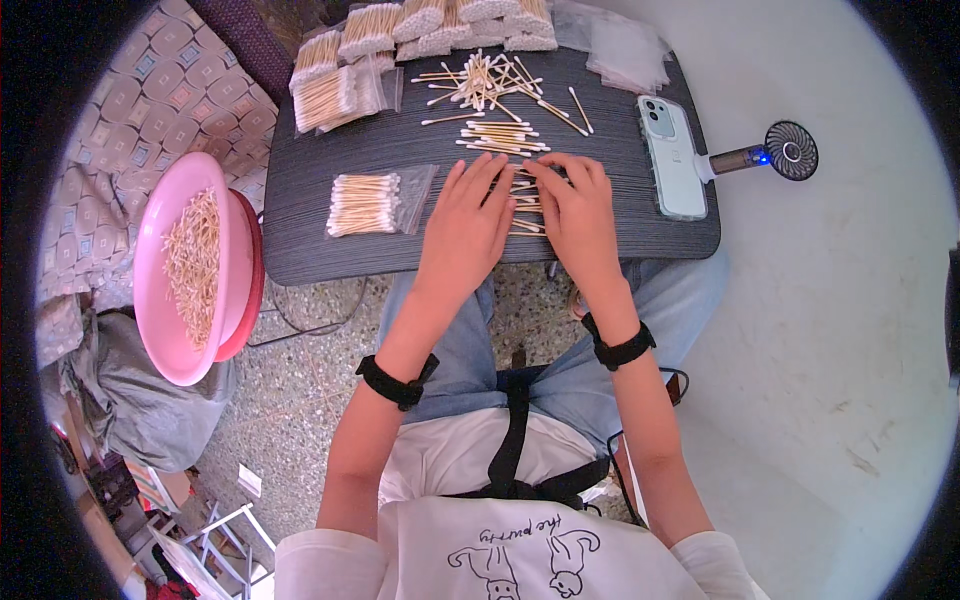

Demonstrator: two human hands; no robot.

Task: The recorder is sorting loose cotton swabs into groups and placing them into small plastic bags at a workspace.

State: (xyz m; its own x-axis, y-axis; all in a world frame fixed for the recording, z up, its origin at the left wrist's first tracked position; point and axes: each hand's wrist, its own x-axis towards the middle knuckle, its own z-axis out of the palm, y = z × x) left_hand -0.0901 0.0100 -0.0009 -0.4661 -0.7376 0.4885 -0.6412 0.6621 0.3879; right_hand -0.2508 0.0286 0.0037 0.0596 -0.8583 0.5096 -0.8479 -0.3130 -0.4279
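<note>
Loose cotton swabs lie in a row on the dark table between my hands. My left hand rests at their left ends, fingers stretched forward and side by side. On the other side, my right hand is over their right ends with its fingers bent slightly inward. Both hands partly cover the swabs, and neither visibly grips one. Just beyond the fingertips is a second row of swabs. A messy heap of swabs lies farther back. Left of my left hand is a clear bag of swabs.
Several filled swab bags are stacked along the far edge, with flat clear bags at the back right. A phone and a small fan are at the right. A pink basin with swabs stands at the left.
</note>
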